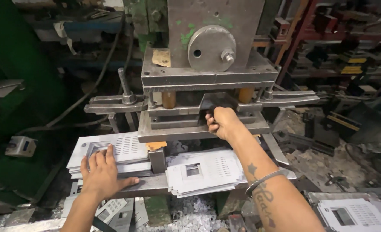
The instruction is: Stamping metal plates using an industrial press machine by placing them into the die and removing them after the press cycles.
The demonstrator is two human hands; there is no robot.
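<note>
Right hand [221,122] reaches into the gap of the press die [203,116], its grip curled shut on a dark metal sheet [214,102] that lies between the upper and lower plates. Left hand [101,171] rests flat, fingers spread and grip open, on top of a stack of punched grey metal plates [113,152] at the left of the tabletop [156,182]. Each plate in that stack shows a square window and a field of small slots. A second, fanned stack of similar pale plates [203,172] lies just right of a small steel block [157,160], below the right forearm, which wears a metal bangle [263,180].

Above the die stands the grey ram of the press [214,30] with a round disc and bolt on its face; green paint is chipped around it. Long clamp bars [108,104] run out to either side. Metal chips and scrap [190,215] litter the floor under the tabletop, and another heap of punched plates [353,215] sits at lower right. Dim shelves of tooling [345,47] fill the room behind.
</note>
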